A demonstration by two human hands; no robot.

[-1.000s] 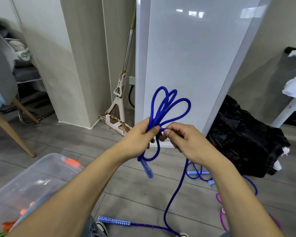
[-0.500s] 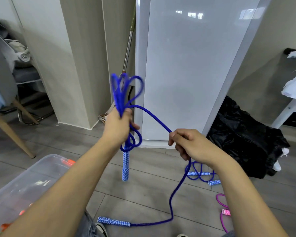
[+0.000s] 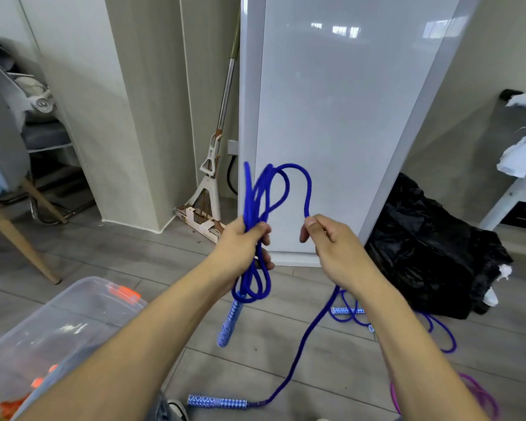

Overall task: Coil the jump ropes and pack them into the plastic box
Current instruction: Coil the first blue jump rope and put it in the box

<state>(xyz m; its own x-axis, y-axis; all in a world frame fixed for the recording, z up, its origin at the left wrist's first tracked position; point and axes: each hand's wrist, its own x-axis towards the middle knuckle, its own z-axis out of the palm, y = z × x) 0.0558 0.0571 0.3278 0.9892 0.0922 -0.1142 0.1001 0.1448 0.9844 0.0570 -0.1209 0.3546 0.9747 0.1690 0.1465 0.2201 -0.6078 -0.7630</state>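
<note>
So we're mid-coil on the blue jump rope (image 3: 257,208): our left hand (image 3: 243,241) grips a bunch of loops, one handle (image 3: 230,325) dangling below, while our right hand (image 3: 328,241) pinches the next stretch to feed in. The other handle (image 3: 217,402) and a good length lie on the floor. A second blue rope (image 3: 438,329) and a pink rope (image 3: 480,396) lie uncoiled. Plastic box (image 3: 73,308) sits at our left; contents unclear.
</note>
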